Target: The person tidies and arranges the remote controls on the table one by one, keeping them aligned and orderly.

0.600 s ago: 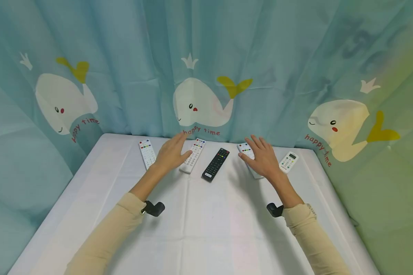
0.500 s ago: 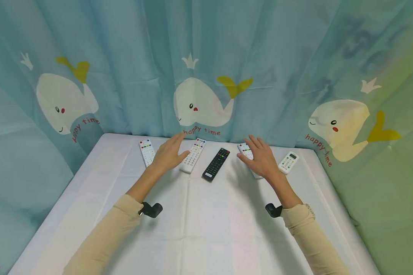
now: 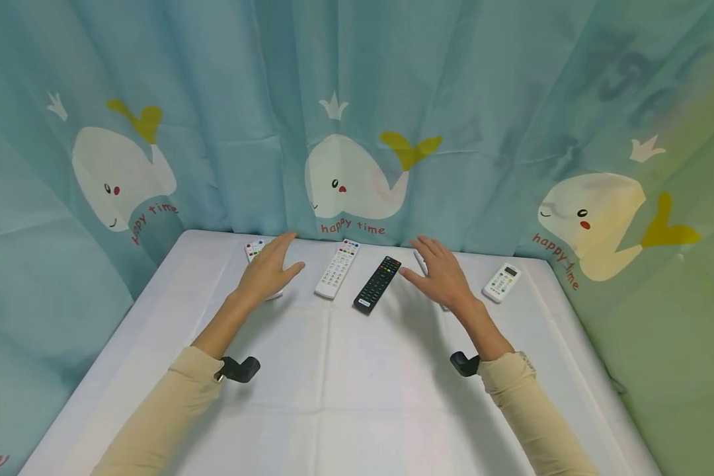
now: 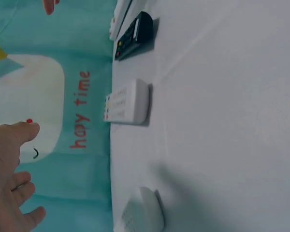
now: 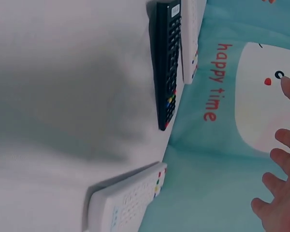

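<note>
My left hand [image 3: 268, 270] hovers above the far-left white remote control [image 3: 254, 249], hiding most of it. Its fingers are relaxed and hold nothing; in the left wrist view the thumb stands apart from the fingers. To its right lies a second white remote control [image 3: 338, 269], then a black remote control [image 3: 377, 285] with coloured buttons. Over another white remote control [image 5: 125, 203] hangs my right hand [image 3: 441, 276], fingers spread and holding nothing. That remote shows only in part behind the hand in the head view. Both hands appear raised off the table.
A small white remote control [image 3: 502, 283] with a display lies at the far right. The remotes form a row near the back edge of the white-covered table [image 3: 357, 383]. Behind it hangs a blue curtain [image 3: 244, 165] with whale prints; a green side [image 3: 678, 330] borders the right.
My left hand has moved left, away from the second white remote and over the far-left one. My right hand has shifted slightly left. The remotes lie as before.
</note>
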`<state>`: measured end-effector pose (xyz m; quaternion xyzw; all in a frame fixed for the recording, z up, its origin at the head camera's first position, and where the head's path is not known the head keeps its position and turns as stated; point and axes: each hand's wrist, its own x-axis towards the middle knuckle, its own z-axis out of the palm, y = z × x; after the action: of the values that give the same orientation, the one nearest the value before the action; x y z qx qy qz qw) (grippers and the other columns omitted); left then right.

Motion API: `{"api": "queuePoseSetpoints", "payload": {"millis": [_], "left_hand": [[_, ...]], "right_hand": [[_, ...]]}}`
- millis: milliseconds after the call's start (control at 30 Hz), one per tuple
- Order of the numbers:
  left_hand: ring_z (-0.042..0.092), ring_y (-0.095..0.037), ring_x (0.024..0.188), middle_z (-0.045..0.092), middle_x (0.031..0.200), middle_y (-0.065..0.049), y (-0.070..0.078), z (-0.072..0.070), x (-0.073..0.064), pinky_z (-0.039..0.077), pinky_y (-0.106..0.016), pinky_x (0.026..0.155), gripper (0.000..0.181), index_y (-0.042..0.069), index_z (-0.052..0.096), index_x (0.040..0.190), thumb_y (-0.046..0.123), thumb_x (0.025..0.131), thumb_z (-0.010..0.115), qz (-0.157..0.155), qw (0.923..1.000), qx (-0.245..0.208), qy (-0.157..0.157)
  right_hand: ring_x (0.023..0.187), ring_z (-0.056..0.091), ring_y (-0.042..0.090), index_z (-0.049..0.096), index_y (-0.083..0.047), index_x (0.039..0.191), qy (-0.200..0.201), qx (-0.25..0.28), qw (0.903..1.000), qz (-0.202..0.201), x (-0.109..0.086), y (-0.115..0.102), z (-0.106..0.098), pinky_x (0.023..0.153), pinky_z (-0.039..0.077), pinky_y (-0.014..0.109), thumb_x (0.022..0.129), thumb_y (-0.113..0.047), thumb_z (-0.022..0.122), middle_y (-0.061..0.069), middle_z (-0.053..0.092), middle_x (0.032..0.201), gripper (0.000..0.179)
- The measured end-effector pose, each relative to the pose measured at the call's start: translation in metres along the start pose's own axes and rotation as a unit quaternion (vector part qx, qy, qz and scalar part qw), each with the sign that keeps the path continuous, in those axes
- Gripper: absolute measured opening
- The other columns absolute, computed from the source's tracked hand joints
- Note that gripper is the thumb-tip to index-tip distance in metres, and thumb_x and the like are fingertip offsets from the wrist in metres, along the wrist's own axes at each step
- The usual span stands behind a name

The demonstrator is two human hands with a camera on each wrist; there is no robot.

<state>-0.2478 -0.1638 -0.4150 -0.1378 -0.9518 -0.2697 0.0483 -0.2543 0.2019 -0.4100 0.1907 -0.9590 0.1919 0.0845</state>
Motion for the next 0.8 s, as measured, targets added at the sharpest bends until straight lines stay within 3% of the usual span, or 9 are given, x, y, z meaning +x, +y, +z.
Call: {"api": "queuePoseSetpoints", "payload": {"millis": [600, 800], "left_hand": [[0.026, -0.039, 0.144, 0.030, 0.158, -0.020, -0.031, -0.020, -0.018, 0.024, -0.055, 0.115, 0.069, 0.001, 0.028, 0.155, 0.025, 0.100, 0.062, -0.027, 0.9996, -0.011, 0.000], [0.027, -0.042, 0.143, 0.029, 0.157, -0.024, -0.037, -0.024, -0.024, 0.025, -0.057, 0.114, 0.070, -0.002, 0.027, 0.154, 0.024, 0.099, 0.062, -0.033, 0.9994, -0.012, 0.004]], "right_hand": [[0.145, 0.028, 0.033, 0.042, -0.007, 0.151, -0.022, 0.043, 0.9989, 0.002, 0.013, -0.030, 0.013, 0.114, 0.026, 0.054, 0.092, -0.045, 0.068, 0.013, 0.036, 0.157, 0.075], [0.144, 0.030, 0.033, 0.042, -0.006, 0.151, -0.025, 0.054, 0.9981, -0.015, 0.017, -0.039, 0.019, 0.114, 0.028, 0.054, 0.091, -0.044, 0.069, 0.014, 0.036, 0.157, 0.076]]}}
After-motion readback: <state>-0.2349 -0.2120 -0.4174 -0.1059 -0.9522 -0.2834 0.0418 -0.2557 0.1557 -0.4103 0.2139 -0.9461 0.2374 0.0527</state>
